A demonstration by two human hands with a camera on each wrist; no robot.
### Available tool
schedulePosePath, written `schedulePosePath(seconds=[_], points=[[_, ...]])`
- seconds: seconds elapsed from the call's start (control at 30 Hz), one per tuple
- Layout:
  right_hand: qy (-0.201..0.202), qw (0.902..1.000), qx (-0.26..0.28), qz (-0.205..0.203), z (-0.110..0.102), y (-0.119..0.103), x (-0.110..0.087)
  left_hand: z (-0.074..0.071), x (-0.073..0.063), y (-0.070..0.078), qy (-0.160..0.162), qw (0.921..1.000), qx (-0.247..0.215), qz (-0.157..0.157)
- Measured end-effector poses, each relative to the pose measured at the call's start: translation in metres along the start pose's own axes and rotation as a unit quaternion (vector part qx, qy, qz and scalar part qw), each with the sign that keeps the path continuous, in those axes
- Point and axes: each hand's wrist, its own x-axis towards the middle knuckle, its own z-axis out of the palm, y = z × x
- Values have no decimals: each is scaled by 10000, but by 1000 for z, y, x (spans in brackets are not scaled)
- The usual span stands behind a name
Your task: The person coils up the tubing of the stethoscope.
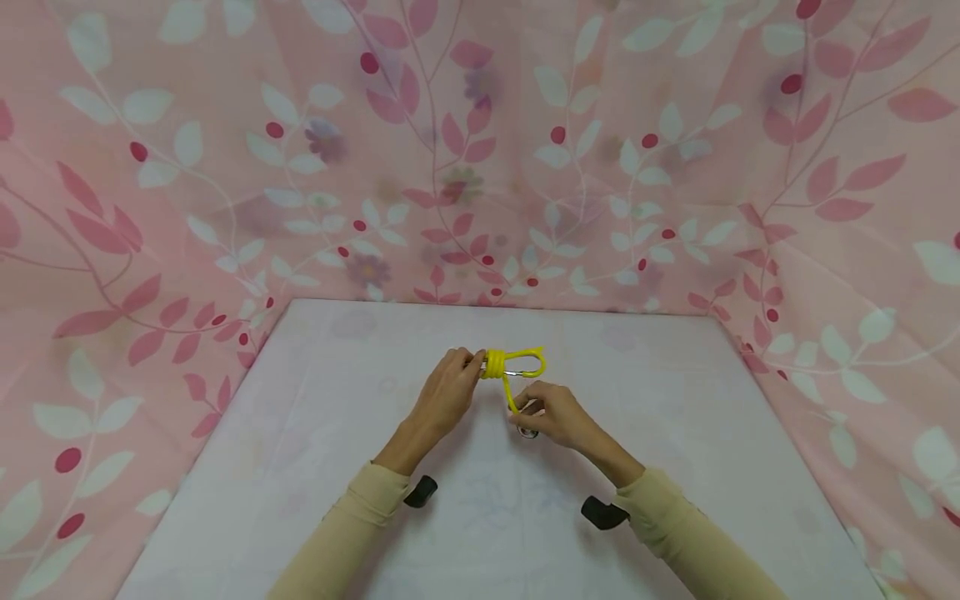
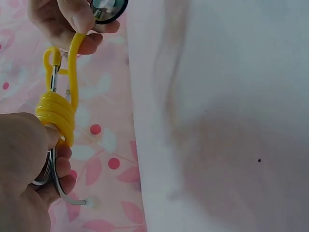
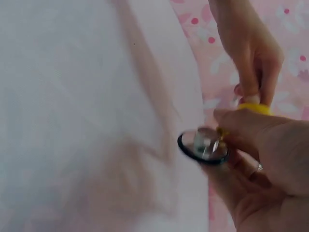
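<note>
A stethoscope with yellow tubing (image 1: 493,364) is held over the table, part of its tube wrapped in several tight turns. My left hand (image 1: 446,392) grips it by the metal ear tubes (image 2: 57,179), just below the wraps. A pale ear tip (image 2: 90,202) sticks out beneath those fingers. Beyond the wraps, a yellow loop (image 1: 542,363) extends to the right. From the coil a length of tube runs down to my right hand (image 1: 558,412), which pinches it between thumb and fingers. The round chest piece (image 3: 205,145), metal with a black rim, hangs at the right fingertips.
The white-covered table (image 1: 300,467) spreads beneath both hands. Pink floral cloth (image 1: 480,150) hangs behind it and along both sides. Black wrist devices (image 1: 421,492) show under the beige sleeves (image 1: 341,521).
</note>
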Motion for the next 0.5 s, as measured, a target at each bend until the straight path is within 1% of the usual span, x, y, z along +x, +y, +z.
schedulePosePath(seconds=[0.07, 0.13, 0.2, 0.3, 0.37, 0.4, 0.47, 0.5], points=[[138, 9979, -608, -176, 0, -6, -1, 2, -1, -1, -124, 9998, 120, -58], [313, 9900, -1306, -440, 0, -12, -3, 3, -1, -2, -268, 9993, 233, -86], [558, 9748, -2021, -762, -1, -18, -4, 5, -2, -2, -392, 9986, 349, -74], [960, 9444, -2896, -1224, -2, -24, -5, 7, -3, -3, -517, 9976, 451, -41], [1208, 9271, -3264, -1396, -3, -26, -5, 8, -2, -4, -544, 9973, 494, -40], [1310, 9203, -3381, -1467, -3, -27, -5, 8, -2, -4, -543, 9973, 501, -45], [1488, 9126, -3493, -1517, -4, -28, -5, 7, -1, -4, -538, 9972, 527, -42], [1553, 9106, -3507, -1539, -5, -28, -5, 6, 0, -4, -524, 9972, 531, -46]])
